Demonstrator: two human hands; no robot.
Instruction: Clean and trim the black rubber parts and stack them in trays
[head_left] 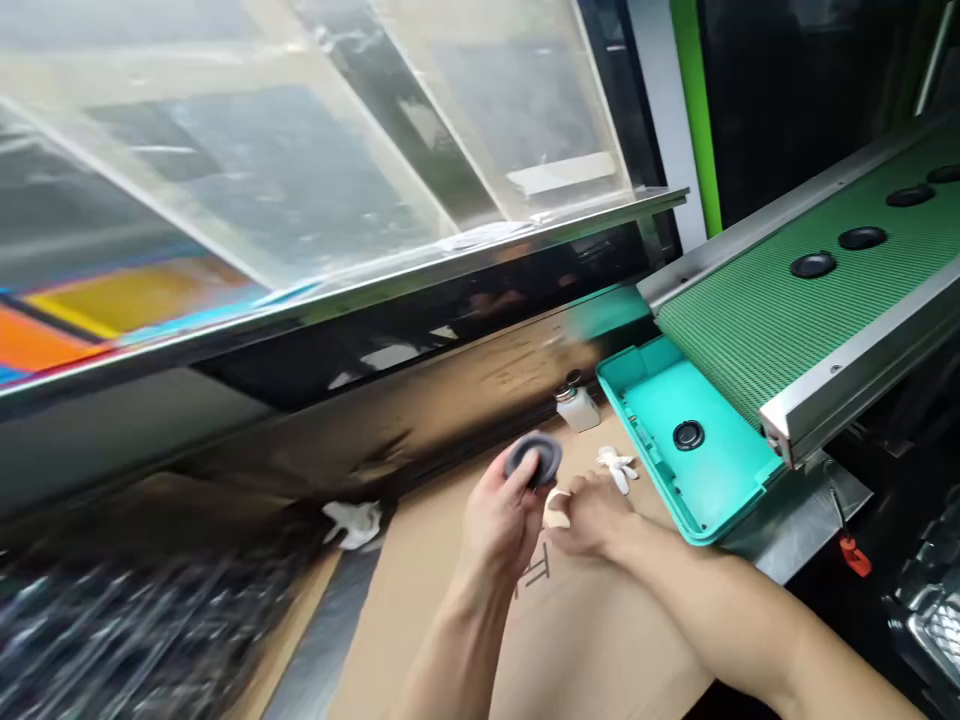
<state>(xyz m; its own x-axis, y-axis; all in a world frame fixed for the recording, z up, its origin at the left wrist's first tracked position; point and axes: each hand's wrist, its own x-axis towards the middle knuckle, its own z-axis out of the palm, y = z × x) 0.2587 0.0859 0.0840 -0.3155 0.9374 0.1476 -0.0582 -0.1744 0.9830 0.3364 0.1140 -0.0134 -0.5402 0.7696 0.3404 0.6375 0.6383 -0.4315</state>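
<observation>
My left hand (499, 510) is closed on a dark grey round disc (546, 458) with a raised rim, thumb on its face. Just right of it, my right hand (592, 515) grips a small cream-coloured piece (556, 508), perhaps a pad or folded cloth; most of it is hidden by the fingers. Both hands are over a cardboard-covered table (600, 640). A similar black disc (688, 435) lies in a turquoise tray (720, 520) to the right.
A green conveyor belt (795, 330) carries several black discs (862, 238) above the tray's right side. A white bottle (577, 408) and a white glove (618, 468) are behind my hands. Another white glove (352, 524) lies left. Blurred dark parts (135, 630) fill the lower left.
</observation>
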